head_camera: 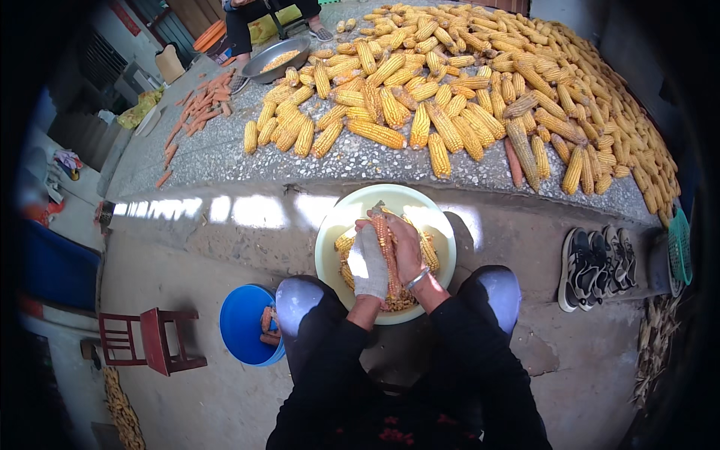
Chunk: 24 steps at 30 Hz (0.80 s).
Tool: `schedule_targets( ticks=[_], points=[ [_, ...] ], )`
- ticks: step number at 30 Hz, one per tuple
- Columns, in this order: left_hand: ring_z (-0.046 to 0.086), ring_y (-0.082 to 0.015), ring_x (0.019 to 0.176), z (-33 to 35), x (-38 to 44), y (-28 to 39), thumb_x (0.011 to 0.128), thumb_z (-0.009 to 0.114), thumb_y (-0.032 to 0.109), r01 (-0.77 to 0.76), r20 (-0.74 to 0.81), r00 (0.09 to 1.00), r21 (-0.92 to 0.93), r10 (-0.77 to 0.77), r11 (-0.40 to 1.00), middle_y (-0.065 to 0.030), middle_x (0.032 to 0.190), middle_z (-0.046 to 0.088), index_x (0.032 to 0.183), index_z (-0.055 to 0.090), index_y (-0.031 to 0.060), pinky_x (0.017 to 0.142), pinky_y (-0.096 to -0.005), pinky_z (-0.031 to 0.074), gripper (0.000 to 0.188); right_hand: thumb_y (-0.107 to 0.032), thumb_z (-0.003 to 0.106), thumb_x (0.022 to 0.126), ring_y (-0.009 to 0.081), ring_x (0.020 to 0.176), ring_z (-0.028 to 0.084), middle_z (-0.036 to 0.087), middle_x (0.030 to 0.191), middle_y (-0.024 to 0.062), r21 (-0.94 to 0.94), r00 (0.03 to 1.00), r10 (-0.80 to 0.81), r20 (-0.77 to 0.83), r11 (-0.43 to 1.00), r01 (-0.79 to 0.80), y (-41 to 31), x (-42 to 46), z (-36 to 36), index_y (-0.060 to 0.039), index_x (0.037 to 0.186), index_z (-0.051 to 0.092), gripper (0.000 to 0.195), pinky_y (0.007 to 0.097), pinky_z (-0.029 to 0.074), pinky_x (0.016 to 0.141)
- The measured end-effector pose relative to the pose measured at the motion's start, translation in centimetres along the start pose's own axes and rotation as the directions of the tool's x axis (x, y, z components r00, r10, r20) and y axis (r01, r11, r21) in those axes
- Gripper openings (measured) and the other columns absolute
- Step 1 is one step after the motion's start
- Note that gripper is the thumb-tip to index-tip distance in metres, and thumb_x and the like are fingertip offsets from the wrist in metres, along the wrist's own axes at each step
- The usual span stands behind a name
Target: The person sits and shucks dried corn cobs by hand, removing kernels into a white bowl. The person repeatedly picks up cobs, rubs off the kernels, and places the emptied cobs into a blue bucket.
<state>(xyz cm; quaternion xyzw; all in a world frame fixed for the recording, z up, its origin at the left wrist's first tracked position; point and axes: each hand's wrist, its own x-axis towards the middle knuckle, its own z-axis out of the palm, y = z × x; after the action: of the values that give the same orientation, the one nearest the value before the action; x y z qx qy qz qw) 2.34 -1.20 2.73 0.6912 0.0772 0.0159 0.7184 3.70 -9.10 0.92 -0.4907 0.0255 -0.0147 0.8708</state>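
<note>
A partly shelled corn cob (385,239) lies between my two hands over a pale plastic basin (328,222). Its reddish core shows where kernels are gone. My left hand (369,264), in a light knitted glove, presses on it from the left. From the right, my bare right hand (406,247) wraps it, with a metal bracelet (418,278) at the wrist. Under and around the hands the basin holds yellow corn ears (428,252) and loose kernels (400,302). The fingers' undersides are hidden.
A blue bucket (243,326) with bare cobs stands left of my knees, beside a small red chair (154,342). Ahead, a raised speckled ledge (214,160) bears a large heap of corn ears (450,84). Shoes (593,264) stand right. A person (243,28) sits behind a metal bowl (301,50).
</note>
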Motion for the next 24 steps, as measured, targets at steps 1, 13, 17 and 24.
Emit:
schedule_targets(
  ticks=[1, 13, 17, 24],
  points=[
    [0.056, -0.0148, 0.092, -0.3, 0.4, 0.0, 0.102, 0.037, 0.038, 0.078, 0.015, 0.997, -0.109, -0.077, 0.991, -0.0076, 0.102, 0.061, 0.116, 0.056, -0.0027, 0.082, -0.0292, 0.046, 0.047, -0.033, 0.038, 0.100, 0.0201, 0.106, 0.059, 0.063, 0.113, 0.0160, 0.040, 0.999, -0.015, -0.031, 0.999, 0.016, 0.2, 0.0, 0.3, 0.0046, 0.121, 0.054, 0.046, 0.0306, 0.043, 0.096],
    [0.057, -0.0330, 0.093, -0.8, 1.2, -2.3, 0.100, 0.039, 0.025, -0.223, 0.112, 0.973, 0.223, 0.203, 0.949, -0.0220, 0.102, 0.059, 0.102, 0.052, -0.0024, 0.079, -0.0401, 0.044, 0.030, -0.029, 0.057, 0.095, 0.0078, 0.085, 0.056, 0.064, 0.092, 0.0023, 0.057, 0.977, 0.162, -0.136, 0.986, -0.155, -0.2, -0.1, 0.0, 0.0014, 0.102, 0.064, 0.032, 0.0229, 0.046, 0.077],
    [0.057, -0.0323, 0.095, 0.3, -0.5, 2.1, 0.100, 0.040, 0.026, -0.005, 0.114, 0.993, 0.389, -0.042, 0.921, -0.0230, 0.104, 0.058, 0.103, 0.051, -0.0032, 0.079, -0.0398, 0.044, 0.031, -0.028, 0.057, 0.094, 0.0081, 0.081, 0.056, 0.064, 0.090, 0.0024, 0.058, 0.971, 0.119, -0.209, 0.992, -0.109, -1.1, -0.5, 0.1, 0.0014, 0.099, 0.065, 0.031, 0.0233, 0.045, 0.075],
    [0.057, -0.0273, 0.098, -0.5, 1.1, -4.3, 0.101, 0.037, 0.029, 0.018, -0.005, 1.000, 0.240, -0.017, 0.971, -0.0174, 0.106, 0.060, 0.115, 0.053, -0.0020, 0.083, -0.0357, 0.046, 0.037, -0.024, 0.059, 0.092, 0.0094, 0.079, 0.054, 0.061, 0.082, 0.0044, -0.395, 0.953, -0.133, -0.273, 0.918, 0.015, 0.3, -0.7, 0.2, 0.0031, 0.095, 0.064, 0.028, 0.0249, 0.044, 0.073]
  ],
)
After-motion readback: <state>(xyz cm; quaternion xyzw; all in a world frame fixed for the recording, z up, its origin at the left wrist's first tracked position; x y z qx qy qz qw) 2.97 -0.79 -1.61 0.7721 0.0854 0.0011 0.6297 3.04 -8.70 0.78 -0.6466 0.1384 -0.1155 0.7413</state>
